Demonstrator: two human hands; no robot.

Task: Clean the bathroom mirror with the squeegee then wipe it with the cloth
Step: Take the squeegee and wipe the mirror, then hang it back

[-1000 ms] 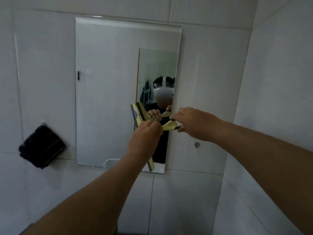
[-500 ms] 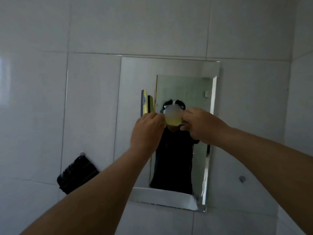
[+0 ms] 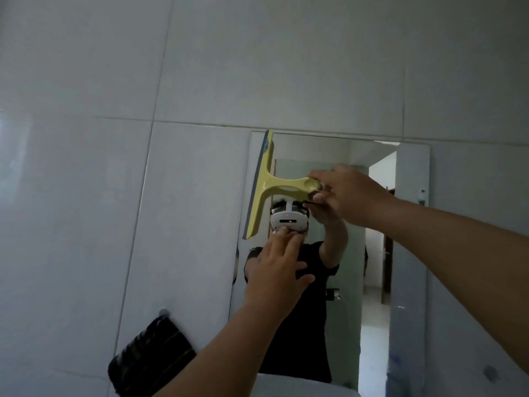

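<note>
Tiles of pale glossy ceramic cover the whole wall, too many to count. One frameless rectangular glass mirror hangs on them, at about 4 o'clock from the middle of the view. It is hard, smooth and surely fragile, so I judge that the pressure on it must be even and not strong.

One dark folded cloth hangs from a small round wall hook at 7 o'clock, just beside the lower left corner of the mirror; nobody touches it. It looks soft and light, and any pinch will hold it.

One yellow plastic T-shaped squeegee stands with its blade upright along the left edge of the mirror, near the top corner. It seems light and stiff, with a grey rubber strip on the outer side. The best place to hold is the rounded end of the handle, at 3 o'clock from the blade.

Two hands are in view. The right hand grips exactly this handle end. The left hand is spread open below the squeegee at 6 o'clock and holds nothing.
</note>
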